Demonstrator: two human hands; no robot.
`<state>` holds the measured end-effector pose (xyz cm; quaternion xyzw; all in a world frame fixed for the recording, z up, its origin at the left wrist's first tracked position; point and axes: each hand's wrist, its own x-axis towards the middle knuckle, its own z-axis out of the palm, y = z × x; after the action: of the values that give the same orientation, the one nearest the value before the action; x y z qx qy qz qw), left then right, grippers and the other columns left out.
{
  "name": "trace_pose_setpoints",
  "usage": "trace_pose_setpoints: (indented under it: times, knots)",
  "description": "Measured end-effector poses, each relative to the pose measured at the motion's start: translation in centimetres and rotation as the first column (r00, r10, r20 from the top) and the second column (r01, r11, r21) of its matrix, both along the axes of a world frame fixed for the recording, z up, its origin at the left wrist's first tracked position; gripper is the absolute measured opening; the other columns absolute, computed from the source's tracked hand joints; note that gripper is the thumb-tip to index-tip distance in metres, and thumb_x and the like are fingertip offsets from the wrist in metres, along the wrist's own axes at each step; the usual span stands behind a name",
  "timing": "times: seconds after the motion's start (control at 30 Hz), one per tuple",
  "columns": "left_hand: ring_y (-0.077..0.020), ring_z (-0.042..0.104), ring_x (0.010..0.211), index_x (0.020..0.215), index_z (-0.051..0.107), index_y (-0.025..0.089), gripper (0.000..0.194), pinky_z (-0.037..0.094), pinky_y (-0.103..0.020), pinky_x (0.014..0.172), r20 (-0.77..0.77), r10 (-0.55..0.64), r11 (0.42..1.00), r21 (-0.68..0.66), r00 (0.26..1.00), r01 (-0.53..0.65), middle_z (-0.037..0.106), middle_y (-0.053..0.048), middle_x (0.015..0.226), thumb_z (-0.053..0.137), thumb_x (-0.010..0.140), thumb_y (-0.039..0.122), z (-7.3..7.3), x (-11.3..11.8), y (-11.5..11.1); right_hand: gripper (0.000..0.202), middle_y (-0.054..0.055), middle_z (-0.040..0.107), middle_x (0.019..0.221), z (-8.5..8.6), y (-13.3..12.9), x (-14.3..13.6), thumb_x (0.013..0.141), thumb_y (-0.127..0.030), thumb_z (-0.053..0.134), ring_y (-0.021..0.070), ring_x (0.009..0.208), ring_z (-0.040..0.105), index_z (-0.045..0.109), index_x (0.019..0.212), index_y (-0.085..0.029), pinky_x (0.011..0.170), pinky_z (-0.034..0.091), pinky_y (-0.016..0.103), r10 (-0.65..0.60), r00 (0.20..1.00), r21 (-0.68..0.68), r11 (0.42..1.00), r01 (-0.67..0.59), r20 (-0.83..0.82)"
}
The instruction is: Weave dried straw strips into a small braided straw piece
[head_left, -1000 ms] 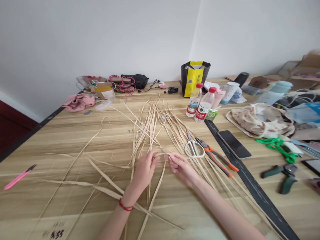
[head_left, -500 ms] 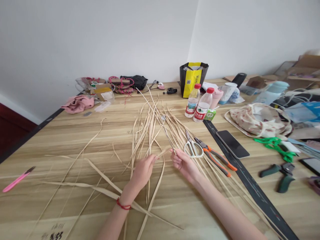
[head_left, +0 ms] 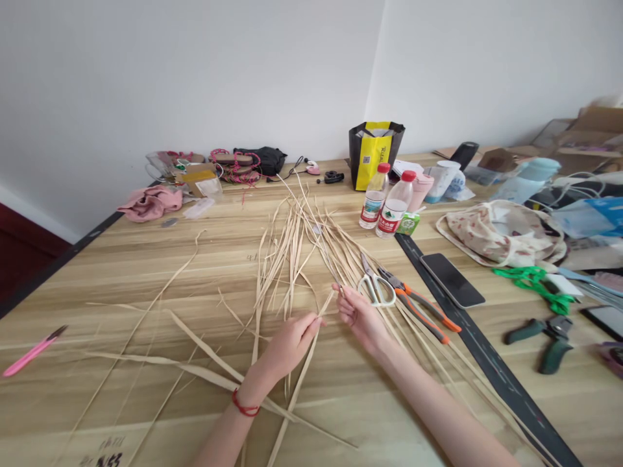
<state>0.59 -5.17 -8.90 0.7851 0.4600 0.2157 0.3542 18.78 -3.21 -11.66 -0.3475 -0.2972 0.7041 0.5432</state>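
Note:
My left hand, a red cord round its wrist, is closed in a pinch on a flat pale plant-fibre strip. That strip slants up towards my right hand, whose fingers are closed on the near end of long thin stalks. The stalks run away from me over the tabletop. Exactly how the strip meets them at my right fingertips is too small to tell. Beyond both hands lies a loose bundle of similar strips. White-handled scissors lie just right of my right hand.
Orange-handled pliers, a phone and green-handled cutters lie to the right. Two water bottles stand before a yellow-black bag. Loose strips cross the left side, near a pink-handled tool.
My left hand has moved down and slightly right, drawing the strip down. My right hand stays almost in place, while the far ends of the stalks have shifted right.

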Motion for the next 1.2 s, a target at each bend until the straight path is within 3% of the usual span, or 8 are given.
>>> trace_pose_setpoints:
  times: [0.13, 0.27, 0.37, 0.43, 0.53, 0.8, 1.0, 1.2]
  knots:
    - [-0.0179, 0.060, 0.069, 0.091, 0.063, 0.020, 0.034, 0.044, -0.027, 0.068, 0.010, -0.018, 0.999, -0.039, 1.000, 0.018, 0.065, -0.002, 0.073, 0.033, 0.096, 0.033, 0.3, 0.4, -0.5, 0.040, -0.008, 0.027, 0.055, -0.3, -0.2, -0.3, 0.075, -0.047, 0.070, 0.0092, 0.051, 0.020, 0.071, 0.101, -0.016, 0.047, 0.018, 0.024, -0.094, 0.986, 0.061, 0.994, 0.087, 0.135]
    - [-0.0154, 0.054, 0.062, 0.086, 0.061, 0.019, 0.035, 0.040, -0.026, 0.063, 0.019, -0.037, 0.997, -0.071, 0.999, 0.039, 0.056, 0.002, 0.064, 0.030, 0.097, 0.033, 0.6, 0.6, -0.7, 0.032, -0.002, 0.047, 0.057, -0.5, -0.5, -0.6, 0.075, -0.045, 0.070, 0.0123, 0.055, 0.037, 0.074, 0.094, -0.019, 0.050, 0.027, 0.025, -0.192, 0.940, 0.144, 0.977, 0.156, 0.281]
    - [-0.0133, 0.048, 0.058, 0.082, 0.058, 0.019, 0.034, 0.036, -0.024, 0.060, 0.029, -0.058, 0.994, -0.092, 0.998, 0.060, 0.049, 0.004, 0.061, 0.030, 0.097, 0.032, 0.9, 0.8, -0.9, 0.025, 0.004, 0.064, 0.076, -0.5, -0.6, -0.8, 0.075, -0.043, 0.070, 0.0211, 0.076, 0.054, 0.074, 0.090, -0.023, 0.064, 0.041, 0.030, -0.259, 0.897, 0.214, 0.958, 0.191, 0.359]
    - [-0.0121, 0.044, 0.056, 0.079, 0.056, 0.019, 0.033, 0.034, -0.023, 0.058, 0.038, -0.069, 0.992, -0.104, 0.997, 0.073, 0.044, 0.005, 0.059, 0.031, 0.097, 0.032, 1.0, 0.9, -1.0, 0.023, 0.006, 0.069, 0.088, -0.4, -0.8, -1.0, 0.075, -0.042, 0.070, 0.0255, 0.091, 0.057, 0.074, 0.088, -0.023, 0.076, 0.044, 0.035, -0.282, 0.873, 0.255, 0.948, 0.190, 0.397]
    - [-0.0107, 0.039, 0.054, 0.077, 0.053, 0.019, 0.031, 0.031, -0.023, 0.055, 0.048, -0.075, 0.990, -0.120, 0.996, 0.080, 0.039, 0.006, 0.058, 0.032, 0.097, 0.031, 1.0, 1.0, -1.2, 0.021, 0.007, 0.070, 0.093, -0.3, -0.9, -1.1, 0.078, -0.041, 0.068, 0.0270, 0.095, 0.058, 0.074, 0.087, -0.023, 0.080, 0.044, 0.036, -0.288, 0.849, 0.301, 0.940, 0.162, 0.443]
    - [-0.0105, 0.040, 0.055, 0.075, 0.051, 0.019, 0.030, 0.030, -0.023, 0.055, 0.060, -0.080, 0.989, -0.122, 0.995, 0.087, 0.039, 0.006, 0.058, 0.032, 0.096, 0.028, 1.2, 1.2, -1.3, 0.015, 0.005, 0.067, 0.082, -0.6, -1.1, -1.1, 0.080, -0.035, 0.066, 0.0214, 0.078, 0.057, 0.074, 0.084, -0.022, 0.066, 0.041, 0.030, -0.307, 0.820, 0.356, 0.925, 0.136, 0.484]
    - [-0.0118, 0.044, 0.056, 0.078, 0.055, 0.019, 0.032, 0.034, -0.023, 0.057, 0.050, -0.069, 0.992, -0.105, 0.996, 0.074, 0.045, 0.005, 0.060, 0.031, 0.097, 0.030, 1.3, 1.0, -1.2, 0.016, 0.005, 0.065, 0.083, -0.3, -0.9, -0.9, 0.077, -0.036, 0.070, 0.0205, 0.080, 0.053, 0.074, 0.084, -0.022, 0.066, 0.038, 0.029, -0.269, 0.882, 0.283, 0.945, 0.164, 0.387]
    - [-0.0141, 0.048, 0.057, 0.082, 0.056, 0.019, 0.036, 0.037, -0.026, 0.058, 0.008, 0.015, 0.998, -0.065, 1.000, -0.014, 0.049, 0.003, 0.061, 0.029, 0.098, 0.036, 0.5, 0.7, -0.6, 0.035, -0.007, 0.029, 0.053, -0.4, 0.0, 0.0, 0.077, -0.046, 0.068, 0.0093, 0.049, 0.024, 0.071, 0.098, -0.018, 0.046, 0.020, 0.024, -0.074, 0.985, 0.086, 0.994, 0.060, 0.158]
